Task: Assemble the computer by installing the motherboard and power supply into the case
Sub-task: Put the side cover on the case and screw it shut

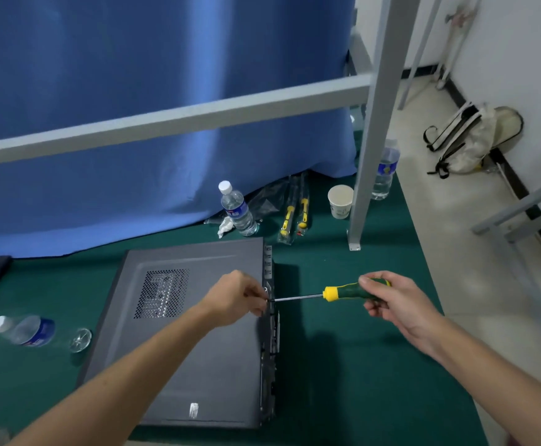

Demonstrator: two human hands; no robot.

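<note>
The case (198,333) lies flat on the green surface (359,365), side panel on. The right hand (391,302) grips the screwdriver (343,292); the left hand (240,297) pinches at its tip. Rigid, probably heavy steel: best held by its edges.

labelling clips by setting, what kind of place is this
Probably an improvised indoor workbench: a green-covered table with a grey metal frame, a blue curtain behind, a computer case and spare screwdrivers.

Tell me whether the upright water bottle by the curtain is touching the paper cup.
Apart. The head view shows the upright water bottle and the paper cup standing separately on the green mat, with two packaged screwdrivers lying between them.
</note>
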